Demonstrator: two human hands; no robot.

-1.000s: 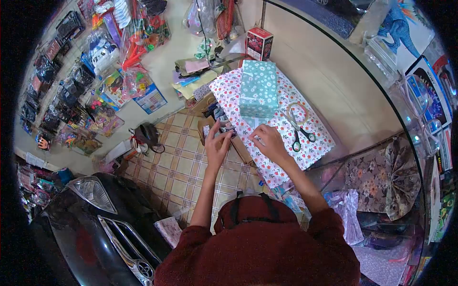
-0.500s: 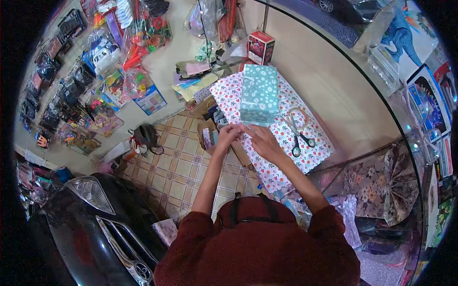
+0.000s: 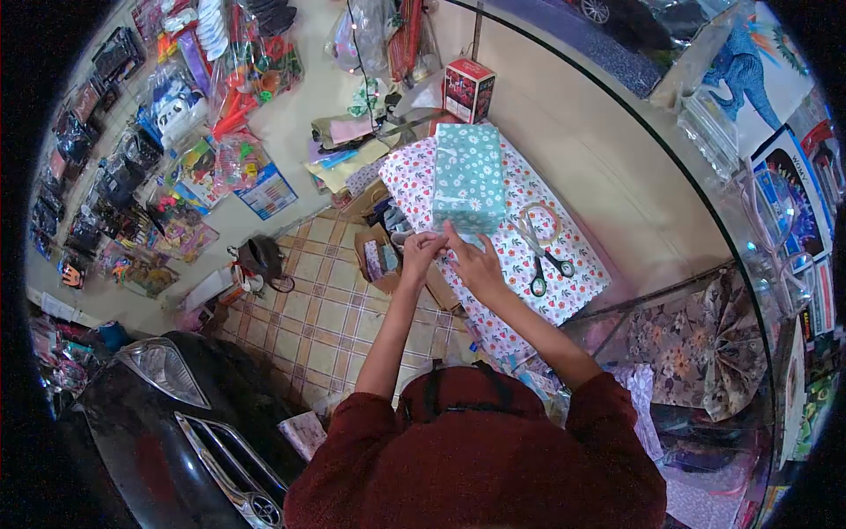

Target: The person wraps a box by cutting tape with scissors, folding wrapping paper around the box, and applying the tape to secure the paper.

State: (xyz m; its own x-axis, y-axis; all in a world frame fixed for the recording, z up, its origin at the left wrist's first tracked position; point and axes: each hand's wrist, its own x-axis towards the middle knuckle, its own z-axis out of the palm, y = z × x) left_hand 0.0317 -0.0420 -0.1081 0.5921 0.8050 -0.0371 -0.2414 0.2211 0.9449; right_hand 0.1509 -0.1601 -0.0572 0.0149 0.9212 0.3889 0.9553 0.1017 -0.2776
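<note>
A box in green paper with white daisies [image 3: 470,172] lies on a flower-printed sheet [image 3: 564,273]. At its near end, my left hand [image 3: 423,252] is closed, thumb and fingertips pinched together. My right hand [image 3: 477,264] is close beside it, one finger pointing up towards the box and the others bent. Whatever lies between the fingertips is too small to make out. To the right of the box, scissors with black handles [image 3: 540,271] rest partly over a roll of tape [image 3: 548,225].
A red and white box [image 3: 468,91] stands behind the wrapped one. Left of the printed sheet is an open carton [image 3: 381,284] on the tiled floor [image 3: 300,309]. A black toy car [image 3: 167,423] fills the lower left. Packaged goods [image 3: 181,106] hang along the wall.
The camera view has shifted slightly, moving the wrapped box and table left. My right hand's raised finger points more upright, and a small gap shows between the hands.
</note>
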